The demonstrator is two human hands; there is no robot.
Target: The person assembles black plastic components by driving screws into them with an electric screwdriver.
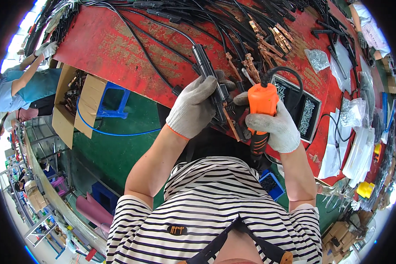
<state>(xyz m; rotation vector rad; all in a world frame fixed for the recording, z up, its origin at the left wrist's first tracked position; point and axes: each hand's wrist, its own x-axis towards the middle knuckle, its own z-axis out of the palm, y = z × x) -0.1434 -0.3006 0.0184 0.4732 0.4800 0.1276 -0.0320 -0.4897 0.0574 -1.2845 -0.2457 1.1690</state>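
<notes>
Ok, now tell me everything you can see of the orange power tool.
The orange power tool has a smooth, plastic-looking orange body and a narrower black-and-orange lower section. A black cord loops from its far end. The gloved right hand grips it, its length running toward the wearer, by the red table's near edge. Its near tip is hard to make out.

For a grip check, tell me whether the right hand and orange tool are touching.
Touching. The head view shows the gloved right hand wrapped around the orange tool.
</notes>
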